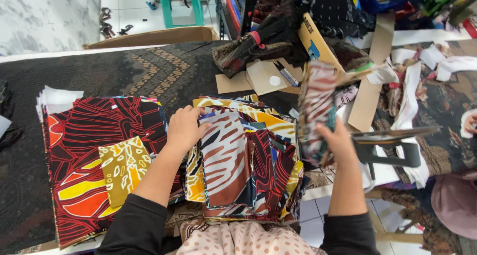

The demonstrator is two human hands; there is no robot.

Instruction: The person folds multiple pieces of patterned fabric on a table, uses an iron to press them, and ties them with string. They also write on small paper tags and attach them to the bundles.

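Observation:
My left hand (184, 128) rests with curled fingers on the top edge of a stack of patterned fabric pieces (248, 160), touching a brown-and-white striped piece (226, 155). My right hand (338, 143) is raised and holds a bundle of striped fabric pieces (317, 106) upright above the stack's right side. To the left lies a second stack, topped by a red-and-black patterned fabric (94, 140) with a small mustard-yellow piece (124, 168) on it. Both stacks sit on a table covered by dark patterned cloth (149, 71).
Cardboard pieces (263, 78), dark fabric bundles (263, 41) and white strips (412, 93) clutter the far right. A grey stand (392, 143) sits right of my right hand. Another person's hand (469, 123) and pink cloth show at the right edge. A green stool (181, 6) stands on the floor behind.

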